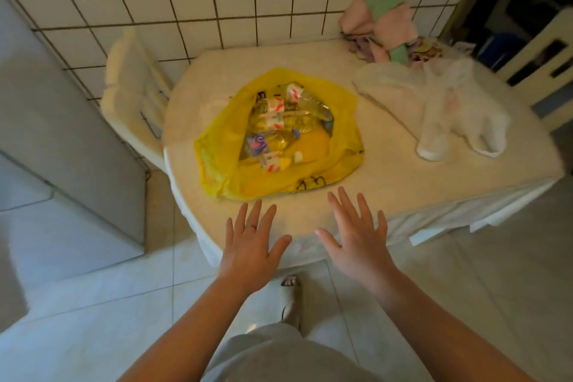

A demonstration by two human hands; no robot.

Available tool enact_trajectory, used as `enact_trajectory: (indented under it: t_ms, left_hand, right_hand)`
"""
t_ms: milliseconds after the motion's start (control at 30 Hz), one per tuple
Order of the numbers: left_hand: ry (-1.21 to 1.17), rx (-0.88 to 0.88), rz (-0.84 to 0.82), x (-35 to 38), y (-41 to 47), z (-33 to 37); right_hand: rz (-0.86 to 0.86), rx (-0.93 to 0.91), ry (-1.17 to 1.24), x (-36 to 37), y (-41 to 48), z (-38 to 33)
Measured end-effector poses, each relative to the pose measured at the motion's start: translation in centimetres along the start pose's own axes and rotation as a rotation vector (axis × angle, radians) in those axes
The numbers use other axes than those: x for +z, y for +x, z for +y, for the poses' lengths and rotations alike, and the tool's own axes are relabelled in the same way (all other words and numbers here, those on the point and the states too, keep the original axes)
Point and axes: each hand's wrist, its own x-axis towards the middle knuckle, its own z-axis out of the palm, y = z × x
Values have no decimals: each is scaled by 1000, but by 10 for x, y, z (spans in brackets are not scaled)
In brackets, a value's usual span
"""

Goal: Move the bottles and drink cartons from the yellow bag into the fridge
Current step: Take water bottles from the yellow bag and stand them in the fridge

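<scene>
The yellow bag (217, 149) lies open near the counter's (387, 164) front-left edge, bottles (310, 116) heaped inside. The left hand (249, 245) and right hand (359, 242) hover over the front edge just short of the bag, fingers spread wide, holding nothing

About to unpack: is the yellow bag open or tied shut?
Open. The yellow bag gapes wide on the table, with bottles visible inside.

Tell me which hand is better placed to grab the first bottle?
Probably the left hand: open, it lies straight in front of the bottles in the yellow bag, and the fridge stands on its side. The right hand, also open, is further off.
</scene>
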Motion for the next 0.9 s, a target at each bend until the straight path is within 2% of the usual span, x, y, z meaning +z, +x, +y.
enact_trajectory:
  t_ms: [400, 567, 800, 900]
  left_hand:
    - [-66, -2, 145, -26, 155, -4]
    - [-81, -81, 101, -36, 194, -10]
    - [-60, -165, 98, -35, 238, -25]
    - [-37, -208, 201, -42, 254, -25]
  right_hand:
    - [22, -76, -15, -41, 157, 24]
    - [2, -139, -108, -58, 217, 16]
    - [86, -163, -264, -71, 311, 27]
    - [39, -151, -296, -74, 345, 36]
